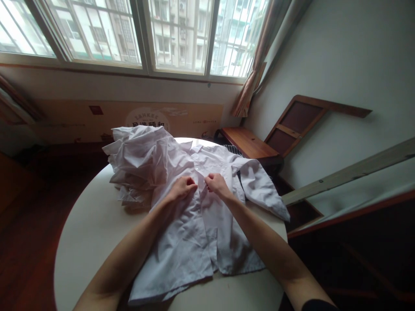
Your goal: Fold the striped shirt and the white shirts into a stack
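A white button-up shirt (181, 246) lies spread on the round table, its collar toward the window and its hem toward me. Its front is open below the chest, with the two front edges side by side. My left hand (184, 187) pinches one front edge near the middle. Just across the gap, my right hand (216, 183) pinches the other edge. The fingertips of both hands are closed on the cloth, a short way apart. One sleeve (262, 185) stretches out to the right, over the table's edge.
A heap of crumpled white cloth (139, 160) sits on the left of the white round table (87, 242), against the shirt. Beyond the table stand a wooden bench (249, 142) and a barred window (178, 34). A pale rail (350, 172) slants along the right.
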Demonstrator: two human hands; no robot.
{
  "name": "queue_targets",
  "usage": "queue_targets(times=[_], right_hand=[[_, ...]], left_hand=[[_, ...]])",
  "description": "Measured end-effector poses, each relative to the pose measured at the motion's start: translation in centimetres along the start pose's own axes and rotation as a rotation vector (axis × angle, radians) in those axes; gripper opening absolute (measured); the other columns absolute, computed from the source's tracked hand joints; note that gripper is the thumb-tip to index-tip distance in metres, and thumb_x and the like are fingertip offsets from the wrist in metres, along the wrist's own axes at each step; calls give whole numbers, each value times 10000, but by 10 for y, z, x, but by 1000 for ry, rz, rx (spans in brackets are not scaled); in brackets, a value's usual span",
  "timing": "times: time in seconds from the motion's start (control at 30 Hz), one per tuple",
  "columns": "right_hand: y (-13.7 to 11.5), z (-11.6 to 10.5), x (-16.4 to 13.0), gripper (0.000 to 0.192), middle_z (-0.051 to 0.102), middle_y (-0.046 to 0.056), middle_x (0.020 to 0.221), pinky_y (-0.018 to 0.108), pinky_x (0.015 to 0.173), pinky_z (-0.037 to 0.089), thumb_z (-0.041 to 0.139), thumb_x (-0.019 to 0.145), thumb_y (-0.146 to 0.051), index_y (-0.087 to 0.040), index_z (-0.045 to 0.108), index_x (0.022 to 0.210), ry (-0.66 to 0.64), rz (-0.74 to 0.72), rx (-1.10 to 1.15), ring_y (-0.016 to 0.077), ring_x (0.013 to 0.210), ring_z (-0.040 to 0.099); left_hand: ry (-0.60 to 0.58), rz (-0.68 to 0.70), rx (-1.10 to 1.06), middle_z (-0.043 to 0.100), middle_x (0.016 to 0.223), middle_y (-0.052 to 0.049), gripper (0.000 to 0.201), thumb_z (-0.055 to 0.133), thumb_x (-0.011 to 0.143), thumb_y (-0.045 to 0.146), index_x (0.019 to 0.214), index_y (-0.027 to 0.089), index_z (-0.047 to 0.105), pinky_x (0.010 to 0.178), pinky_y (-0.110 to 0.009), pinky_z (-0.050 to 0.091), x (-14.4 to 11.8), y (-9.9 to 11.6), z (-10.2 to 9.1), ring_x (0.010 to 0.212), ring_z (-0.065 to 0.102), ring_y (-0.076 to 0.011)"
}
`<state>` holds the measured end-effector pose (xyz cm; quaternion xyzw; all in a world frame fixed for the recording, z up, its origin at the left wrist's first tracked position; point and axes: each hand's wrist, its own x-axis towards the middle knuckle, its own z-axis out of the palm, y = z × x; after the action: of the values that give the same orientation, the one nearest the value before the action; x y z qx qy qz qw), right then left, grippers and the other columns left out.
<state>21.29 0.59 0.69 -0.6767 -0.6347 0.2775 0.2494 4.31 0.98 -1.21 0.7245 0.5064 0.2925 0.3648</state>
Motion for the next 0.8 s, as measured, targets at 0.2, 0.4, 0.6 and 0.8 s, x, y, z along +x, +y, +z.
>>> queue_targets(times=[0.2,0.4,0.6,0.8], right_hand=[[9,11,-4,102,586,-10,524,199,469,439,525,679,-207,-157,601,631,120,-32,392,118,489,562],[17,33,-2,200,640,-6,638,215,478,450,528,628,-197,-162,640,790,138,-33,606,127,534,575],[21,37,-2,206,678,25,740,264,631,500,576,611,-176,-159,657,800,197,-156,521,159,679,628],[17,37,-4,170,675,23,724,273,625,499,588,657,-213,-162,650,807,219,-179,532,161,650,626]], left_hand=[[128,105,458,661,781,-66,150,524,827,263,805,162,632,674,-273,397,-9,11,16,724,591,-182],[115,11,158,627,657,-24,163,570,783,277,690,158,631,601,-240,382,-1,4,13,629,557,-148],[115,-85,-236,549,527,19,130,585,710,222,611,146,618,500,-211,351,6,-6,13,488,474,-106],[137,-110,-160,566,536,6,132,587,720,214,615,149,633,513,-217,358,5,-3,10,511,501,-119]])
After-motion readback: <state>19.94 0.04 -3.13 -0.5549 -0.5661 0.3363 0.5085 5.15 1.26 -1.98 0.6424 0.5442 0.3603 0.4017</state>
